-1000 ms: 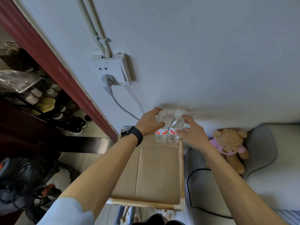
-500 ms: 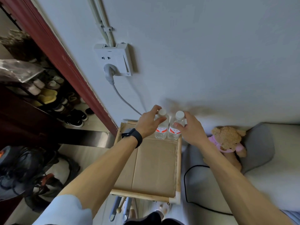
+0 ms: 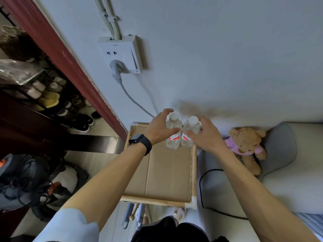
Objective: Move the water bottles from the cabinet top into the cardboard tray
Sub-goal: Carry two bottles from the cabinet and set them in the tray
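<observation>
Two clear water bottles with white caps and red labels stand upright side by side at the far right corner of the cardboard tray point(image 3: 167, 173), close to the wall. My left hand point(image 3: 160, 129) curls around the left bottle point(image 3: 173, 131), thumb across its front. My right hand point(image 3: 205, 135) wraps the right bottle point(image 3: 191, 130) from the right side. The bottles' bases rest on the cardboard or just above it; I cannot tell which. A black watch sits on my left wrist.
The tray has a wooden frame point(image 3: 153, 201). A wall socket point(image 3: 122, 53) with a grey plug and cable hangs above. A teddy bear point(image 3: 244, 147) lies on a grey cushion to the right. A shoe rack point(image 3: 49, 100) and dark red door frame stand left.
The camera has tilted, shifting the scene in view. Both hands stay wrapped on the two bottles at the tray's far corner, with the bottles a little lower against the cardboard.
</observation>
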`<action>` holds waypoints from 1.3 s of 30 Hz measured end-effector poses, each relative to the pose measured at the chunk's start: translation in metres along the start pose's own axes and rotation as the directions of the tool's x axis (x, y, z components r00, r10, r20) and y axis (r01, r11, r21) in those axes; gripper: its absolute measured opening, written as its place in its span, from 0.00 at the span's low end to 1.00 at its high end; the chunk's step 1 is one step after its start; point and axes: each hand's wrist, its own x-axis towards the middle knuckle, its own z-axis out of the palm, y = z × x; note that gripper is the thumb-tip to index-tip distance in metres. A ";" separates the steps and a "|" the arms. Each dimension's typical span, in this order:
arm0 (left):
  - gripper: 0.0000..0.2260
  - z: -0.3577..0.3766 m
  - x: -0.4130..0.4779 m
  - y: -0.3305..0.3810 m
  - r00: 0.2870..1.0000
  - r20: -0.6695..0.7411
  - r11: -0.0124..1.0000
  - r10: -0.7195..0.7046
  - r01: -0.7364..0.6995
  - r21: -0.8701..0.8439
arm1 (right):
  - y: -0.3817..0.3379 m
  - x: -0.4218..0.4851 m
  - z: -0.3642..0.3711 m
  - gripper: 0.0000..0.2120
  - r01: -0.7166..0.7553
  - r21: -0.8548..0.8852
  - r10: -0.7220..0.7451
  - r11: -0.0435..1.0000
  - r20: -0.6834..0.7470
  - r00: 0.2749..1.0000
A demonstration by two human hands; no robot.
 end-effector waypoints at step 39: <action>0.36 0.001 -0.002 -0.025 0.984 0.096 0.988 -0.151 0.153 -0.019 | 0.021 -0.013 0.006 0.38 -0.174 0.060 0.172 0.983 0.043 0.984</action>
